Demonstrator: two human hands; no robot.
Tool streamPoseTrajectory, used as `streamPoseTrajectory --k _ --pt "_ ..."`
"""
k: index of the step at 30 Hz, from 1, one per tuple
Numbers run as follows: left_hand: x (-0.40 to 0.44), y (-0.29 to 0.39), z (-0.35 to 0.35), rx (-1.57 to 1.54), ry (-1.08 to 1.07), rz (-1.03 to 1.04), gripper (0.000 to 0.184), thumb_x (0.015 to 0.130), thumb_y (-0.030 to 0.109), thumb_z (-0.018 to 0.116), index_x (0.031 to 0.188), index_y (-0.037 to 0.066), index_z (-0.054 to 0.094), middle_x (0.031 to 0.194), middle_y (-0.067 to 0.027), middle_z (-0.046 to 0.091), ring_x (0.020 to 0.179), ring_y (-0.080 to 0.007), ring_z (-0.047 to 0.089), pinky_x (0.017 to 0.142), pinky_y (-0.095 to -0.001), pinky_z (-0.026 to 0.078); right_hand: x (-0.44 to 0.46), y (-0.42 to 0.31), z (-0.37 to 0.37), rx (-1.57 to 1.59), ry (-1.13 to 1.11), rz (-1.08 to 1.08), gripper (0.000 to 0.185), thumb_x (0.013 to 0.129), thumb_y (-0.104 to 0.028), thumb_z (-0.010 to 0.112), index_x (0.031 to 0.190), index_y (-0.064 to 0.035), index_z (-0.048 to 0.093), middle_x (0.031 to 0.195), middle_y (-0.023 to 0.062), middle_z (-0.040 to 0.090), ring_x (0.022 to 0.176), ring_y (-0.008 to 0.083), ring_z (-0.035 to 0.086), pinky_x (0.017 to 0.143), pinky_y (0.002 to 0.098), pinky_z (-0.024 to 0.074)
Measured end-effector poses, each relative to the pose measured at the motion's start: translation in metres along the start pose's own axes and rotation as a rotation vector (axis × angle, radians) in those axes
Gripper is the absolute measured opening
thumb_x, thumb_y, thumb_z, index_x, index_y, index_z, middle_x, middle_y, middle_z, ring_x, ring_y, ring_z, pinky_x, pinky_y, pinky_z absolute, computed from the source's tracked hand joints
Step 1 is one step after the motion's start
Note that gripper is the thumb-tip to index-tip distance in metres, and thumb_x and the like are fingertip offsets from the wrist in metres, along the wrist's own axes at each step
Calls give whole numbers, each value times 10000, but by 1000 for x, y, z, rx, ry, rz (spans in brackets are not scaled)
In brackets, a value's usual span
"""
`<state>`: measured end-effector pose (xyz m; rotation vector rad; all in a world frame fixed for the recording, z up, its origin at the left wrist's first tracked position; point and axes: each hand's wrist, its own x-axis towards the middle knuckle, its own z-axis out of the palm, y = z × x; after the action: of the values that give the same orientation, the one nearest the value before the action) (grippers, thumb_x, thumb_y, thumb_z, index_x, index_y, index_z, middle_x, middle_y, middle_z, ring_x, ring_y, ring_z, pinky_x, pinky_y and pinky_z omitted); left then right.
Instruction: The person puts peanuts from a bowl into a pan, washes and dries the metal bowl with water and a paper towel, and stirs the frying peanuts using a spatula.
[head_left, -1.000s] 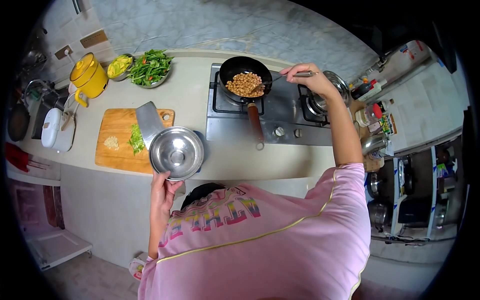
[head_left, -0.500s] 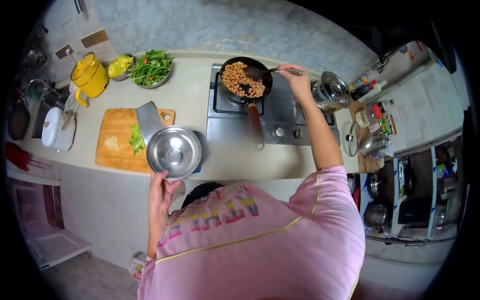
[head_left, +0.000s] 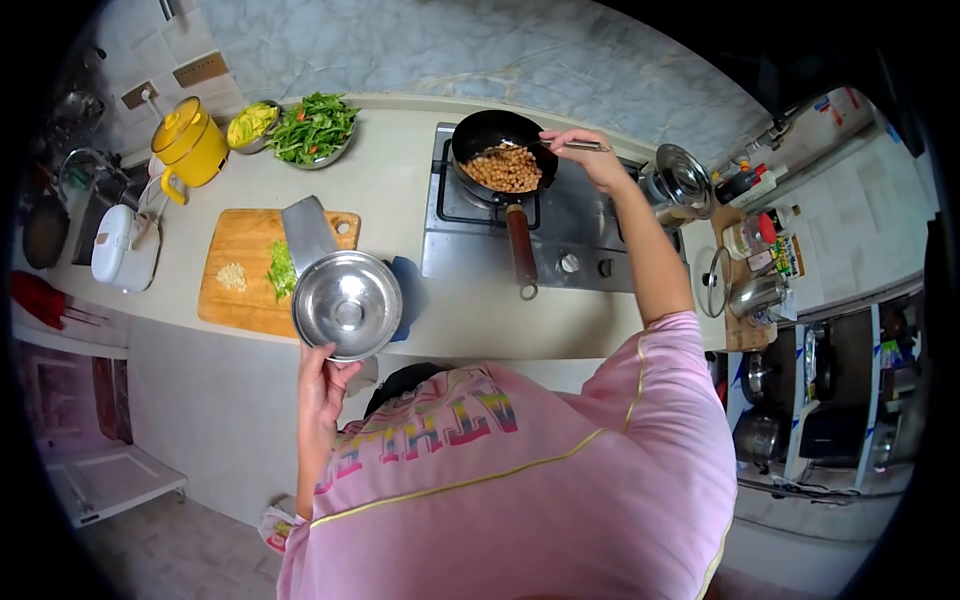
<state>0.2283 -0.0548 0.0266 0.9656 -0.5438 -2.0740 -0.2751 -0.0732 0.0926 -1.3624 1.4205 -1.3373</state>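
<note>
My left hand [head_left: 325, 382] grips the near rim of a steel bowl [head_left: 348, 305], which looks bare inside and is held in front of the counter edge. My right hand [head_left: 588, 158] is closed around the handle of a spatula [head_left: 570, 145] that reaches into a black wok [head_left: 497, 127]. Small browned cubes of food [head_left: 508, 170] are gathered in the near part of the wok. It sits on the left burner with its wooden handle [head_left: 521, 245] towards me. The spatula's blade is partly hidden among the food.
A cutting board [head_left: 225, 260] holds chopped greens [head_left: 281, 270], minced garlic-like bits [head_left: 232, 277] and a cleaver [head_left: 308, 228]. Behind stand a yellow pot [head_left: 188, 145] and a bowl of leafy greens [head_left: 312, 130]. A glass lid [head_left: 714, 282] lies right of the gas stove [head_left: 465, 262].
The spatula has moved left in the wok, and the browned cubes are now bunched towards the near side. My left hand keeps the bowl in about the same place.
</note>
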Motion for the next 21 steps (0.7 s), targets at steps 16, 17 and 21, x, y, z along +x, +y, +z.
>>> streamPoseTrajectory --k 16,17,21 --pt "14 -9 7 -22 -45 -61 505 825 56 460 1295 87 281 1082 -166 535 784 -246 645 626 -303 589 -15 -32 14 -443 -88 2 81 747 46 603 796 -8 640 979 109 643 911 173 597 805 266 462" --pt "14 -8 7 -18 -48 -56 506 825 54 459 1298 88 279 1080 -165 536 785 -245 644 627 -302 589 -14 -20 16 -439 10 -16 87 747 50 604 799 -10 640 977 105 644 903 170 598 804 264 461" --pt "13 -8 9 -27 -39 -44 511 826 47 453 1302 90 273 1073 -161 538 787 -245 644 629 -302 588 -15 -11 23 -475 368 -46 66 749 -37 626 810 -26 647 821 85 660 744 140 606 683 261 469"
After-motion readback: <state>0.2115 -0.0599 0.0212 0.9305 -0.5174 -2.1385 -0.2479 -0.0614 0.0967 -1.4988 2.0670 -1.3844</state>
